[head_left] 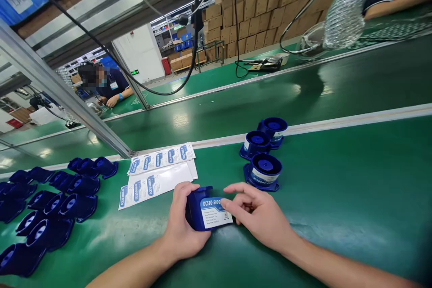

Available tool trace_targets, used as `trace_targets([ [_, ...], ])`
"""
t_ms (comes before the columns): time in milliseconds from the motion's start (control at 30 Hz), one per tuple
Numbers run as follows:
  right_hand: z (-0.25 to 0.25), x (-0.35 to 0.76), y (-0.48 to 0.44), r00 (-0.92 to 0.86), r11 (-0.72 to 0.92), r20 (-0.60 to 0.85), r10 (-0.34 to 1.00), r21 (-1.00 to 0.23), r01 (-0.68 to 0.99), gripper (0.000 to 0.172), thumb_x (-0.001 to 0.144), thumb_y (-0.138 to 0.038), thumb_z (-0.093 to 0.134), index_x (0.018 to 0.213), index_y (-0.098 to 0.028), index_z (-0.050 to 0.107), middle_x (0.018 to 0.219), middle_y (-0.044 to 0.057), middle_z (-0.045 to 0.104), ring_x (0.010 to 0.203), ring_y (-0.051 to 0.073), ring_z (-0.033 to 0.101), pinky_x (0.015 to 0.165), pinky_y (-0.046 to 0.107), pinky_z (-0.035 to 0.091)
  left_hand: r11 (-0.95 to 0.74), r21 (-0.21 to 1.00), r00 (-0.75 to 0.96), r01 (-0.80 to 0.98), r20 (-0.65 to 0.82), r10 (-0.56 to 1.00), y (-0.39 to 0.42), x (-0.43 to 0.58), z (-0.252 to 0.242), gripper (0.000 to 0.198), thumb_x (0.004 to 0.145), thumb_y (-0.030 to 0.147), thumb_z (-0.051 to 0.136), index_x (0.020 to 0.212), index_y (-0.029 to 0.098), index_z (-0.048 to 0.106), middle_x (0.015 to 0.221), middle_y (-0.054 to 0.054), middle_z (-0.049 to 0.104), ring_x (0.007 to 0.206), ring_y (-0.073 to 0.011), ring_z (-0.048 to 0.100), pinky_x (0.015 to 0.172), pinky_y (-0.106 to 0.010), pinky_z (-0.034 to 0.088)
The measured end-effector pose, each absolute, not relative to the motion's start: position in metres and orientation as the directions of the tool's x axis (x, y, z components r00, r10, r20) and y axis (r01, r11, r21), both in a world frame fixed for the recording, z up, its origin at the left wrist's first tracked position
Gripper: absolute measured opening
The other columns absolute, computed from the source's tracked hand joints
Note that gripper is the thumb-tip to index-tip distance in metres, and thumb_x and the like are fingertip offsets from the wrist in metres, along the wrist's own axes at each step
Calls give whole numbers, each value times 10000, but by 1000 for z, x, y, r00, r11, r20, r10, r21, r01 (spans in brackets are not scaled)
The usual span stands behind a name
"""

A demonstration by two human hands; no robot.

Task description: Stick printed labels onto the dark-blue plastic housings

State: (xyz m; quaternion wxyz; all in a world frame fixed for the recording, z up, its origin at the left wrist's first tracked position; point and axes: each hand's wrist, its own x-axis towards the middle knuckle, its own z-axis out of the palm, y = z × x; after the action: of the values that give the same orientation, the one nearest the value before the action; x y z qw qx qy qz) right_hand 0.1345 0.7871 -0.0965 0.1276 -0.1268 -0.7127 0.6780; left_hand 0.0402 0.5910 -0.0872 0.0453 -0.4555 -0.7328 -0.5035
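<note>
My left hand [185, 225] is wrapped round a dark blue plastic housing [194, 209], fingers at its top and thumb beneath. On the side of the housing lies a white and blue label [216, 213] printed "DC52Q-5000", its right end standing out past the housing. My right hand [256, 213] pinches that right end between thumb and fingers. Sheets of similar labels [162, 177] lie just behind my left hand. Beyond my right hand stand three blue housings [265, 168] with labels round them.
Several blue housings [50, 207] without visible labels fill the left of the green table [354, 198]. A metal post [67, 85] rises at the left and black cables hang ahead. Co-workers sit across, one beside a foil duct [347, 9].
</note>
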Motion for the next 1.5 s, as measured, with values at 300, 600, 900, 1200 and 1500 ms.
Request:
trace_targets([
  [300,-90,132,790,-958,106,122,258,-990,-98,525,901,-516,736,1308,-206,620,1331,163,700,1210,335,671,864,422,585,86,614,-519,785,575,632,592,43,-88,691,735,122,691,1380,255,482,1277,-110,527,1207,-315,590,1018,-493,534],
  [600,-87,137,775,-983,-24,65,169,-997,-71,644,777,-393,841,1346,-177,632,1159,112,785,1071,318,718,993,471,555,51,369,-306,928,676,670,596,54,-90,628,828,83,669,1425,229,540,1319,-151,556,1242,-319,588,1060,-517,538],
  [900,-77,146,771,-991,216,6,136,-976,24,859,660,-300,908,1426,-253,522,1340,110,683,1192,358,646,1004,468,523,103,466,-408,879,622,669,594,50,-83,657,717,132,704,1352,244,577,1273,-127,593,1153,-307,641,965,-480,594],
  [1200,-80,144,770,-975,117,68,213,-992,-43,696,560,-250,959,1167,-242,619,1041,25,767,976,291,694,824,353,537,65,336,-288,940,675,679,592,49,-86,645,785,120,700,1406,237,570,1311,-143,586,1207,-311,627,1018,-513,594],
  [1500,-89,123,790,-998,-282,12,61,-959,-28,524,610,-434,967,953,-169,673,707,-14,764,596,171,681,607,280,519,37,249,-207,968,704,679,591,46,-88,716,823,196,794,1488,242,532,1277,-152,633,1170,-326,667,980,-503,625],
])
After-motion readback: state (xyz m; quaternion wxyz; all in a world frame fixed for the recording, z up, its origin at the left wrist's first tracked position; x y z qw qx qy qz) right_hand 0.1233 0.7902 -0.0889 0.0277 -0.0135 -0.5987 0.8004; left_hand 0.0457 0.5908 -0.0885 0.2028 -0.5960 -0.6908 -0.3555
